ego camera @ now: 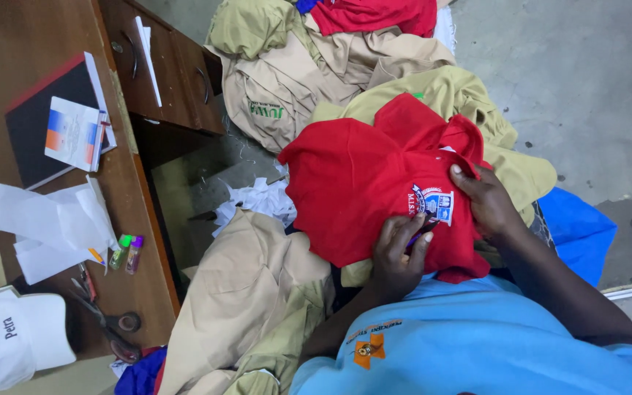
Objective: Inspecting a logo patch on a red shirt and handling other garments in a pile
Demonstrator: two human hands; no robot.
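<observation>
I hold a red polo shirt on my lap, over a heap of khaki garments. My left hand pinches the cloth just below the embroidered badge, fingers clamped together on the fabric. My right hand lies on the shirt beside the badge, fingers closed over its edge. To my left stands the wooden bench with a black notebook, white papers, scissors and a white cap.
</observation>
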